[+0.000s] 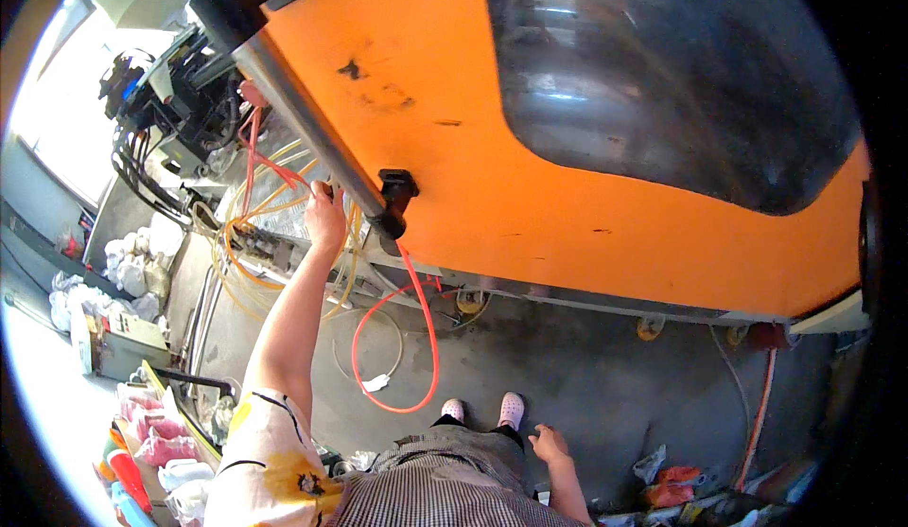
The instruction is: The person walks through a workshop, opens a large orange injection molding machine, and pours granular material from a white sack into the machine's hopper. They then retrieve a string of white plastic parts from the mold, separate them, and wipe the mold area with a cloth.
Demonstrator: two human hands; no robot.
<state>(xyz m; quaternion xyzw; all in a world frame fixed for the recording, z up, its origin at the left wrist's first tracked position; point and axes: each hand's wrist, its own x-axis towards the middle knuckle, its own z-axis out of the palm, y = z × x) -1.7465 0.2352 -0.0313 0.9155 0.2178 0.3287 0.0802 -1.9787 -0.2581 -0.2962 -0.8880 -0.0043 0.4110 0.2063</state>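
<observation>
My left hand (325, 213) reaches up and out to the grey metal handle bar (301, 114) on the big orange machine door (445, 101); its fingers curl at the bar's lower end, beside the black bracket (395, 192). Whether they fully grip the bar I cannot tell. My right hand (549, 445) hangs low by my hip with the fingers loosely apart, holding nothing. Below, I see my checked trousers and pale shoes (484, 408) on the grey floor.
A dark window (662, 73) fills the door's upper right. Red hose (402, 338) and yellowish tubing (248, 253) loop beneath the machine. Black cables and valves (165, 101) sit at upper left. White bags (132, 257) and coloured bottles (142, 451) crowd the left floor.
</observation>
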